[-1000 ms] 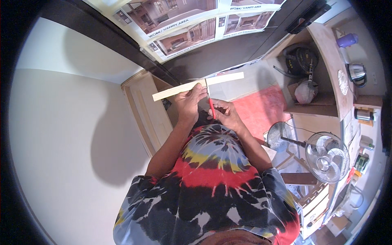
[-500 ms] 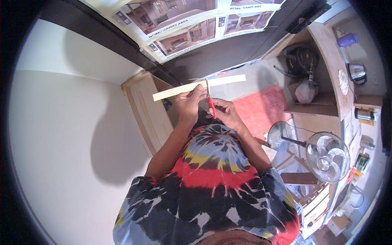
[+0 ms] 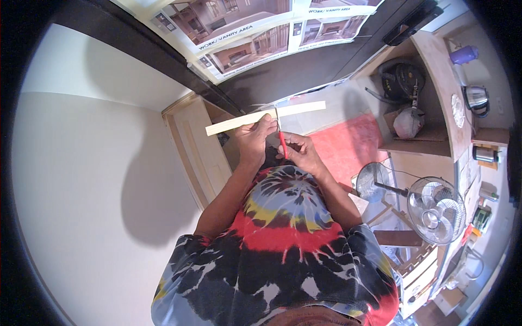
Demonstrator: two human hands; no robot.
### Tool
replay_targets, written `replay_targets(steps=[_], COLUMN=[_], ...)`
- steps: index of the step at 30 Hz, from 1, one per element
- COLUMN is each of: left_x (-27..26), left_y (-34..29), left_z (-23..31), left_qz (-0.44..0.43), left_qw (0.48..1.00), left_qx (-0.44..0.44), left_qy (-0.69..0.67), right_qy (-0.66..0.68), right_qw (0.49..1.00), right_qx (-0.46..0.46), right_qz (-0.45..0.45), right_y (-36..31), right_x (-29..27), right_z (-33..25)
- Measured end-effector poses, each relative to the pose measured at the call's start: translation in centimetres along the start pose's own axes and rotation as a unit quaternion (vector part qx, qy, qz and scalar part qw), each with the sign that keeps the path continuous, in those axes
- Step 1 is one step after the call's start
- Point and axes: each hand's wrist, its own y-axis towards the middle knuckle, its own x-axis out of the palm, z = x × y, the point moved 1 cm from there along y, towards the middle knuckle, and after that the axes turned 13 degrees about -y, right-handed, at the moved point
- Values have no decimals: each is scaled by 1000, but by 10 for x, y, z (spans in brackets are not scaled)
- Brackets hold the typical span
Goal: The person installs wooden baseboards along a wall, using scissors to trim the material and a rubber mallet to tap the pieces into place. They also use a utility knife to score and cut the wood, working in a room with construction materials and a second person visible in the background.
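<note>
A long, thin, pale yellow strip [image 3: 231, 124] spans the space in front of me, tilted up slightly toward the right. My left hand [image 3: 254, 138] pinches it near the middle, thumb on top. Just right of that thumb, the blades of red-handled scissors [image 3: 283, 145] cross the strip. My right hand [image 3: 302, 151] is closed round the scissors' handles, below the strip. The strip's right part extends past the blades and still looks in line with the left part. Whether the blades have cut into it I cannot tell.
A standing fan [image 3: 435, 209] is at the right, near a wooden shelf unit [image 3: 418, 146] holding a black vacuum-like machine [image 3: 399, 79]. Red sheeting [image 3: 348, 144] lies on the floor. Printed room pictures [image 3: 247, 46] hang on the dark panel ahead. An open wooden frame [image 3: 187, 141] stands left.
The scissors' handles look a little closer together. The strip and both hands have shifted only slightly.
</note>
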Motion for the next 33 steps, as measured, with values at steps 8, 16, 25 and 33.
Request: replay_targets(steps=[8, 16, 25, 33], left_x=[1, 1, -2, -5], left_y=[-1, 0, -2, -3], left_z=[2, 5, 1, 3], left_qz=[0, -16, 8, 31], left_qw=[1000, 1000, 1000, 999], left_qx=[-10, -8, -11, -15], left_qy=[10, 18, 20, 21], right_qy=[7, 20, 6, -50], right_qw=[1000, 1000, 1000, 998], right_qx=[2, 9, -12, -3], right_qz=[-1, -10, -1, -36], right_y=[3, 5, 4, 11], right_x=[-1, -1, 2, -3], right_z=[3, -4, 0, 12])
